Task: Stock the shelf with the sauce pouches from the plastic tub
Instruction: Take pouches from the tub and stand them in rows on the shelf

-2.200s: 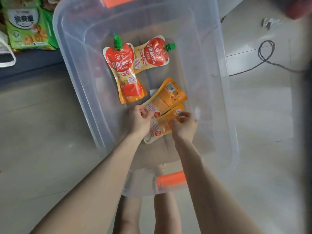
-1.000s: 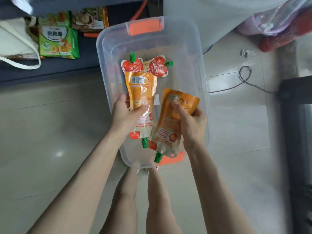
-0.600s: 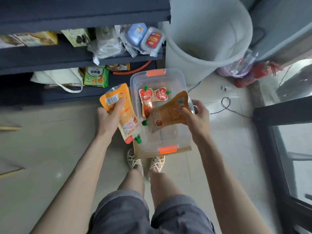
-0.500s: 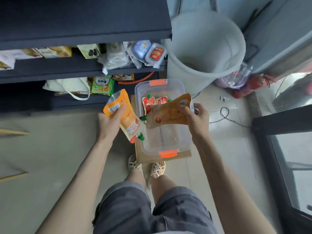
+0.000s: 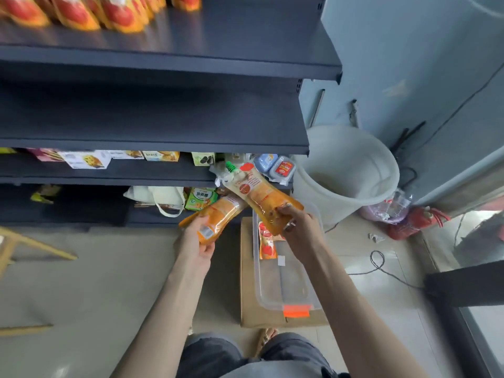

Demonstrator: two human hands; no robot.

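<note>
Head view, 1 frame. Both hands are raised in the centre of the frame, in front of the dark shelf point(image 5: 218, 36).

- Left hand point(image 5: 195, 242) is gripping the left pouch point(image 5: 218, 214), an orange one, by its bottom end: fingers are curling around the edge and the thumb is pressing on the printed face. The pouch is slanting toward the upper right; its spout end is hidden.
- Right hand point(image 5: 300, 233) is pinching the right pouch point(image 5: 259, 192) at its bottom end between thumb and curled fingers. The green spout is pointing to the upper left, toward the lower shelf boards.
- The 2 pouches are overlapping at centre frame, the right one in front.
- Plastic tub point(image 5: 286, 285) is sitting on a cardboard box point(image 5: 246, 268) at lower centre, right of the left forearm. 1 red pouch point(image 5: 266, 241) is lying inside at its far end, partly behind the right hand.
- A row of pouches point(image 5: 73, 12), blurred, is standing on the top board, upper left of the frame.
- White bucket point(image 5: 346, 170) is standing right of the shelf; a cable point(image 5: 379, 263) is lying on the floor at right; a green snack pack point(image 5: 200, 199) is lying on the lowest board.
</note>
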